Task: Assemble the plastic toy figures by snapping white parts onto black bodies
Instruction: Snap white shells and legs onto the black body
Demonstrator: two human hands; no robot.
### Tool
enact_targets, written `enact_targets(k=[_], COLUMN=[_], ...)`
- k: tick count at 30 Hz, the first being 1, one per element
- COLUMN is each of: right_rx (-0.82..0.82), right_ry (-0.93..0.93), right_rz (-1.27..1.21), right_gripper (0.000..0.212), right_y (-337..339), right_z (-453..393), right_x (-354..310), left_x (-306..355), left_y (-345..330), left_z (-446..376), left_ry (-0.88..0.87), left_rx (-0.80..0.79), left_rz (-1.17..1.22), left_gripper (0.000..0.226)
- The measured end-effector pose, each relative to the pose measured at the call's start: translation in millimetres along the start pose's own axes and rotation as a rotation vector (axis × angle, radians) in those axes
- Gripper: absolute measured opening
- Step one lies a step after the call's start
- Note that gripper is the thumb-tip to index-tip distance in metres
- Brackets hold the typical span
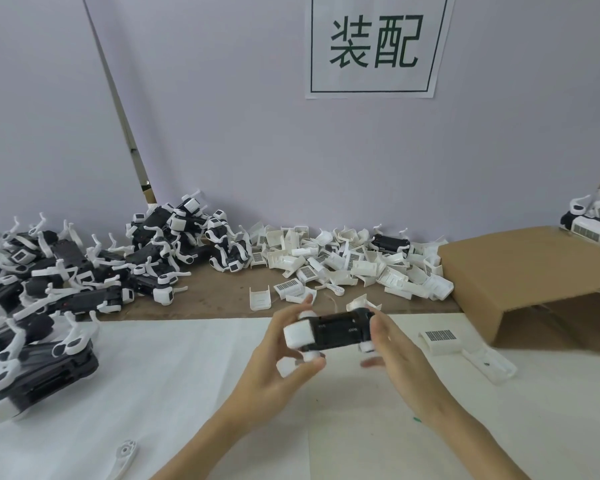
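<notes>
While raised over table, both hands [329, 351] grip black body [336, 332] ends.

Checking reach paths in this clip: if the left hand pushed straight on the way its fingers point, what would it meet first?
Probably the loose white shell beyond the left hand, though depth is unclear.

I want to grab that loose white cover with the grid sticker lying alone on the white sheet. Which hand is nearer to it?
Right. The right hand grips the toy body just left of the white cover; the left hand holds the body's far end, farther away.
</notes>
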State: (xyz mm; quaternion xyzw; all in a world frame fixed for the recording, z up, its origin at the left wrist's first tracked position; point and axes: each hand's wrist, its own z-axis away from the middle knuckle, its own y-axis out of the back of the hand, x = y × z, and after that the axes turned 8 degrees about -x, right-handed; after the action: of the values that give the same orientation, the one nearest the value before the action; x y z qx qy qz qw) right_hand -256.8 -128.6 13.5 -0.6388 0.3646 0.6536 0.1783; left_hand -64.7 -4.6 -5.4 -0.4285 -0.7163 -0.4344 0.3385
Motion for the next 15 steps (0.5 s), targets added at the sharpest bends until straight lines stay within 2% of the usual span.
enact_targets(k=[3, 5, 7, 9, 12, 13, 15], right_rx=[-0.105, -0.13, -0.108, -0.108, -0.144, -0.147, -0.141], right_ry=[-0.195, -0.239, -0.189, -0.079, 0.056, 0.07, 0.074], right_rz=[-0.315, -0.488, -0.658, -0.733, -0.656, -0.621, -0.573], right_gripper=[0.071, 0.056, 0.044, 0.044, 0.043, 0.04, 0.039], right_y=[2.6, 3.3, 2.7, 2.6, 0.4, -0.7, -1.9], right_z=[0.8, 0.8, -1.3, -1.8, 0.7, 1.6, 2.2], right_x=[-12.4, -15.6, -14.3, -14.9, -15.1, -15.1, -13.8], left_x=[-0.7, -3.5, -6.4, -6.0, 3.0, 6.0, 12.0], left_y=[0.8, -1.9, -6.7, -10.7, -11.7, -12.2, -12.4], left_z=[-0.9, -2.2, -3.0, -3.2, -0.1, 0.9, 1.4], left_ry=[-0.178, -0.304, -0.378, -0.311, -0.073, -0.004, 0.101], left_rx=[-0.081, -0.03, 0.069, 0.143, 0.074, 0.04, 0.074], left_rz=[-0.424, -0.661, -0.73, -0.558, 0.002, 0.181, 0.339], left_gripper=[0.069, 0.068, 0.07, 0.083, 0.103, 0.1, 0.079])
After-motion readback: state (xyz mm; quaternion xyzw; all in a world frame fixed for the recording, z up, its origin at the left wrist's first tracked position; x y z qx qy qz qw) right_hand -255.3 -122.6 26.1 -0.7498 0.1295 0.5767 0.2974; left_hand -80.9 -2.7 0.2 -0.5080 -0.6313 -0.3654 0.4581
